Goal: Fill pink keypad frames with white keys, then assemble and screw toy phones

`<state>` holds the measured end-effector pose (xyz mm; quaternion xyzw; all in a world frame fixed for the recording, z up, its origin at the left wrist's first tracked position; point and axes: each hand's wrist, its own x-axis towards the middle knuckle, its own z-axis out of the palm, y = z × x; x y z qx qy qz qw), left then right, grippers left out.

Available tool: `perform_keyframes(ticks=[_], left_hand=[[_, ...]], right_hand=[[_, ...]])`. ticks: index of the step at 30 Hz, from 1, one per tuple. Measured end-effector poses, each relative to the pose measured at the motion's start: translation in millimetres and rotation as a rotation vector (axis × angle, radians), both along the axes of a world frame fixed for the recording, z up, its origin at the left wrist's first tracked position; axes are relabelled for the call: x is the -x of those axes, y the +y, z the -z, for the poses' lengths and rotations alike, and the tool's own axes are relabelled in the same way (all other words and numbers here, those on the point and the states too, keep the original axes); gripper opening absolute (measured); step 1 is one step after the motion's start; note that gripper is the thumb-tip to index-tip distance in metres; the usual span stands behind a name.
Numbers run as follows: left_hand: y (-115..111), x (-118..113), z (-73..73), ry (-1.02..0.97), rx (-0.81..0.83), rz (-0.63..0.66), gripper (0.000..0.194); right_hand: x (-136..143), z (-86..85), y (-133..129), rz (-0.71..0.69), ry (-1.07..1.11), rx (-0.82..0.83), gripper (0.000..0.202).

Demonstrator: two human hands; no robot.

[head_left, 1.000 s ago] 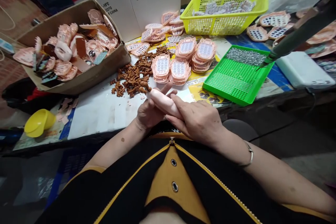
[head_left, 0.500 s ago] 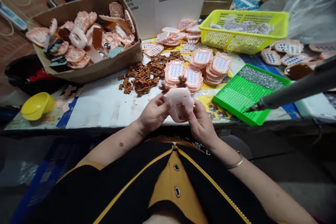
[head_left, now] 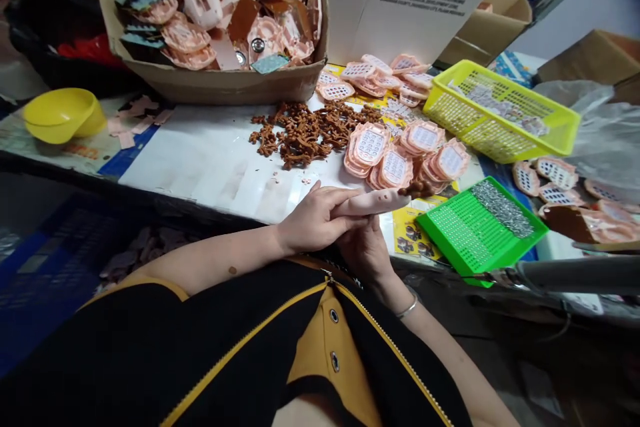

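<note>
My left hand (head_left: 317,219) is wrapped round a pale pink plastic shell (head_left: 373,203), which lies on its side with an edge towards me. Brown antler-like pieces (head_left: 420,189) stick out at the shell's right end. Below the shell, my right hand (head_left: 367,250) presses against its underside, its fingers partly hidden. Just beyond both hands are stacks of pink keypad plates (head_left: 395,167), and a heap of small brown pieces (head_left: 305,132) lies on the white table surface (head_left: 200,170).
A cardboard box (head_left: 240,85) of pink parts stands at the back left, near a yellow bowl (head_left: 63,117). To the right are a yellow basket (head_left: 500,123), a green tray (head_left: 453,233) with screws and a dark rod-like tool (head_left: 575,275).
The shell has turned from face-on to edge-on, its brown pieces now pointing right. My right hand has moved beneath it. The whole view has shifted and tilted.
</note>
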<state>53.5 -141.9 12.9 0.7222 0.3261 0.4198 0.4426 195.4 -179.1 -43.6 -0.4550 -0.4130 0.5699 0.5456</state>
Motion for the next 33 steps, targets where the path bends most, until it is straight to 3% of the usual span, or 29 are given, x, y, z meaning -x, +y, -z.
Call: perform_keyframes(ticks=[5, 10, 13, 16, 18, 20, 23, 26, 29, 31, 33], left_hand=[[2.9, 13.9, 5.4, -0.001, 0.167, 0.020, 0.036], [4.6, 27.2, 13.3, -0.015, 0.411, 0.107, 0.037], [7.8, 31.6, 24.0, -0.030, 0.435, 0.019, 0.045], [14.8, 49.7, 26.0, -0.002, 0.429, -0.036, 0.048], [14.6, 79.6, 16.4, 0.021, 0.439, -0.077, 0.044], [7.0, 126.4, -0.2, 0.145, 0.410, -0.097, 0.039], [-17.2, 211.2, -29.1, 0.518, 0.428, -0.126, 0.042], [-41.9, 271.7, -51.8, 0.747, 0.446, -0.401, 0.052], [-40.7, 285.0, -59.4, 0.750, 0.375, -0.612, 0.061], [-17.4, 276.8, -57.9, 0.663, 0.280, -0.661, 0.066], [22.5, 264.8, -57.2, 0.521, 0.179, -0.676, 0.071]], right_hand=[[-7.2, -4.9, 7.8, 0.039, 0.020, -0.012, 0.081], [-15.7, -4.5, 9.4, 0.009, -0.044, -0.046, 0.056], [-10.1, 2.0, 15.9, -0.018, -0.106, -0.033, 0.050], [1.3, 1.4, 29.6, -0.140, -0.098, -0.066, 0.051], [7.7, -5.4, 38.7, -0.245, -0.078, -0.139, 0.066], [11.2, -13.4, 46.2, -0.321, -0.098, -0.153, 0.073], [13.2, -19.5, 54.4, -0.393, -0.212, -0.001, 0.055], [17.3, -15.5, 60.3, -0.411, -0.260, 0.085, 0.053], [25.7, -7.9, 65.0, -0.440, -0.250, 0.104, 0.056], [30.9, -5.0, 67.1, -0.475, -0.241, 0.126, 0.058], [34.1, -4.7, 67.9, -0.504, -0.246, 0.136, 0.060]])
